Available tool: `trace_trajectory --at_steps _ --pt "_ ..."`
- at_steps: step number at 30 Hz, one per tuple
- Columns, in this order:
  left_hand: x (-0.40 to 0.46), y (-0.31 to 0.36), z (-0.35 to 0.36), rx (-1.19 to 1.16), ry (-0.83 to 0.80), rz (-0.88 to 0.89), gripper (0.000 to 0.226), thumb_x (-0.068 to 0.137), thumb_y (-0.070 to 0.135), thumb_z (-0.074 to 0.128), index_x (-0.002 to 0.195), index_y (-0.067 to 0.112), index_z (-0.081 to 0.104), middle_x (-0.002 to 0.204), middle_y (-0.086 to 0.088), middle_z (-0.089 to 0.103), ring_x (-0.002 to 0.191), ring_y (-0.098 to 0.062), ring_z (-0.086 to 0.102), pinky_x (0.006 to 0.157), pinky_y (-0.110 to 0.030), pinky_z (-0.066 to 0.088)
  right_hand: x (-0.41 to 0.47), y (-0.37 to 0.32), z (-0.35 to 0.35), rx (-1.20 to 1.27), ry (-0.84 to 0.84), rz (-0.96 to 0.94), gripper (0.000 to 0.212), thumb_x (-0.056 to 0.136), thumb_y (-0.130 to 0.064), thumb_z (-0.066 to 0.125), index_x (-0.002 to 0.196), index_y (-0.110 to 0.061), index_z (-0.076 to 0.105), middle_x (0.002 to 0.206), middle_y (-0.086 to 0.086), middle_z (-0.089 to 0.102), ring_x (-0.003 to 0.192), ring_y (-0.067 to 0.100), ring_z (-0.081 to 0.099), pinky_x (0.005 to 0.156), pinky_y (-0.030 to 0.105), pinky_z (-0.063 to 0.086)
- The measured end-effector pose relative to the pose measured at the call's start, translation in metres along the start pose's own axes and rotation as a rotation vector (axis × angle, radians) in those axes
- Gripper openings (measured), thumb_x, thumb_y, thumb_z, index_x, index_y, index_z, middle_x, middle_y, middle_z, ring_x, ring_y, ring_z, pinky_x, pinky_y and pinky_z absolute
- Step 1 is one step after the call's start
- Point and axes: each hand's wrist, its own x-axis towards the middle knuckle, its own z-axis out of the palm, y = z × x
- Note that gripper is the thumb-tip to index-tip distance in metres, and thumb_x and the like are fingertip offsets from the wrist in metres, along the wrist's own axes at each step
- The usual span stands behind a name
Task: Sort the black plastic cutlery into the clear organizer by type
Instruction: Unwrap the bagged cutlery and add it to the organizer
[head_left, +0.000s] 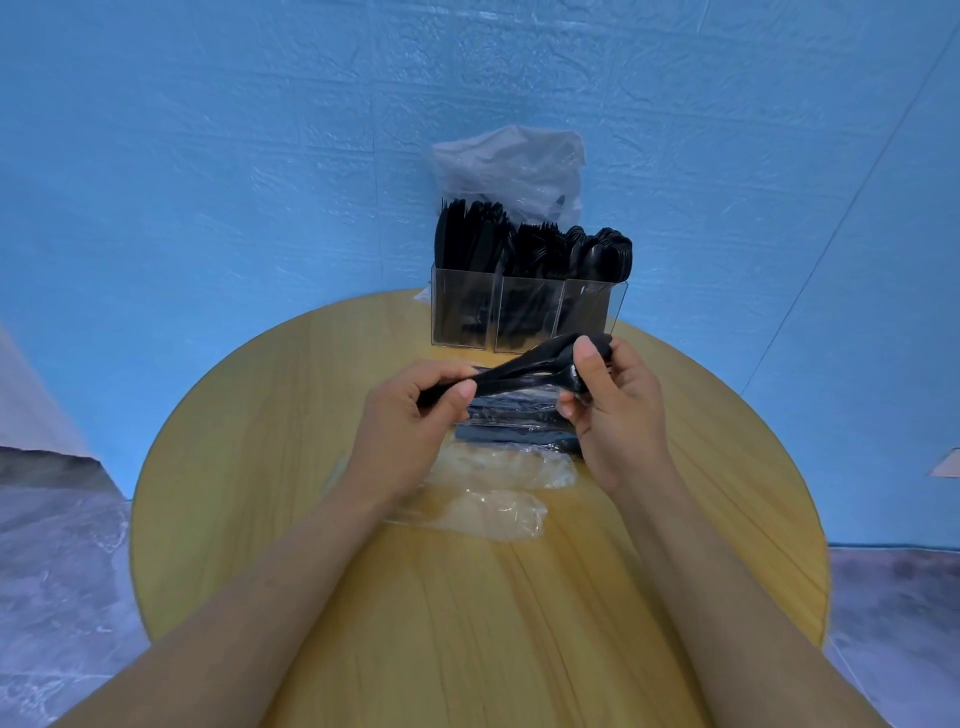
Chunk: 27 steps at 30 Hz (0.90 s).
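Observation:
A clear organizer (582, 306) with three compartments stands at the table's far edge, holding black knives on the left, forks in the middle and spoons on the right. Both hands hold a bundle of black spoons (519, 371) above the table, just in front of the organizer. My left hand (410, 415) grips the handle end. My right hand (618, 400) grips the bowl end, thumb on top. Under the hands lies more black cutlery in clear wrap (514, 421).
The round wooden table (467, 597) carries crumpled clear plastic bags (488, 499) near its middle. Another clear bag (509, 166) stands behind the organizer against the blue wall. Grey floor lies on either side.

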Motion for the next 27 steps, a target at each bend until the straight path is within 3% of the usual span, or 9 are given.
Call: trace_trajectory --at_steps 4,7,10,12,17,21,24,27 --pt "0.002 0.0 -0.003 0.181 -0.231 -0.092 0.014 0.093 0.019 0.056 0.095 0.03 0.065 0.067 0.016 0.056 0.058 0.006 0.049 0.056 -0.007 0.037 0.001 0.002 0.0 -0.044 -0.02 -0.018 0.014 0.095 -0.014 0.052 0.082 -0.012 0.053 0.079 0.011 0.054 0.061 0.011 0.045 0.046 0.017 0.036" --pt "0.006 0.009 -0.003 0.291 -0.341 -0.049 0.013 0.096 0.027 0.049 0.097 0.027 0.063 0.064 0.011 0.053 0.053 0.004 0.045 0.052 -0.01 0.035 0.0 0.002 0.0 -0.034 -0.033 -0.019 0.015 0.096 -0.013 0.051 0.08 -0.012 0.051 0.084 0.015 0.053 0.059 0.009 0.047 0.045 0.017 0.035" --pt "0.014 0.017 -0.002 0.37 -0.405 -0.024 0.031 0.099 0.035 0.039 0.078 0.021 0.057 0.065 0.005 0.054 0.051 0.0 0.043 0.051 -0.014 0.033 0.002 0.002 0.001 -0.029 -0.035 -0.011 0.015 0.096 -0.012 0.051 0.081 -0.012 0.053 0.08 0.011 0.054 0.055 0.007 0.047 0.044 0.016 0.035" --pt "0.02 0.017 0.0 0.398 -0.388 -0.052 0.04 0.1 0.037 0.035 0.072 0.016 0.054 0.063 0.007 0.052 0.051 -0.001 0.042 0.051 -0.013 0.033 0.006 0.0 0.002 -0.055 -0.021 -0.013 0.015 0.095 -0.012 0.053 0.08 -0.013 0.055 0.073 0.005 0.055 0.056 0.008 0.046 0.045 0.017 0.036" --pt "0.043 0.018 0.0 0.264 -0.309 -0.128 0.044 0.1 0.033 0.038 0.092 -0.003 0.063 0.065 0.004 0.05 0.047 0.0 0.039 0.048 -0.01 0.032 0.029 -0.021 0.012 -0.217 -0.013 -0.013 0.017 0.094 -0.019 0.055 0.077 -0.019 0.058 0.061 -0.011 0.056 0.057 0.003 0.05 0.056 0.02 0.041" --pt "0.064 0.023 -0.004 0.213 -0.264 -0.121 0.037 0.1 0.03 0.041 0.087 0.007 0.066 0.063 0.008 0.05 0.045 0.002 0.039 0.048 -0.01 0.031 0.057 -0.042 0.023 -0.255 -0.058 -0.031 0.039 0.098 -0.022 0.05 0.061 -0.022 0.065 0.062 -0.006 0.061 0.058 0.006 0.054 0.06 0.021 0.044" --pt "0.079 0.023 -0.009 0.191 -0.263 -0.132 0.034 0.099 0.031 0.042 0.086 0.011 0.066 0.065 0.007 0.051 0.046 0.001 0.038 0.051 -0.013 0.03 0.077 -0.048 0.032 -0.255 -0.064 -0.053 0.032 0.097 -0.019 0.052 0.068 -0.016 0.066 0.07 0.002 0.063 0.065 0.013 0.056 0.069 0.028 0.045" --pt "0.089 0.022 -0.01 0.177 -0.254 -0.126 0.031 0.1 0.027 0.042 0.076 0.017 0.058 0.062 0.008 0.05 0.043 0.002 0.037 0.046 -0.009 0.03 0.096 -0.049 0.04 -0.24 -0.04 -0.073 0.025 0.095 -0.016 0.055 0.073 -0.013 0.068 0.068 -0.001 0.067 0.068 0.015 0.059 0.075 0.032 0.049"
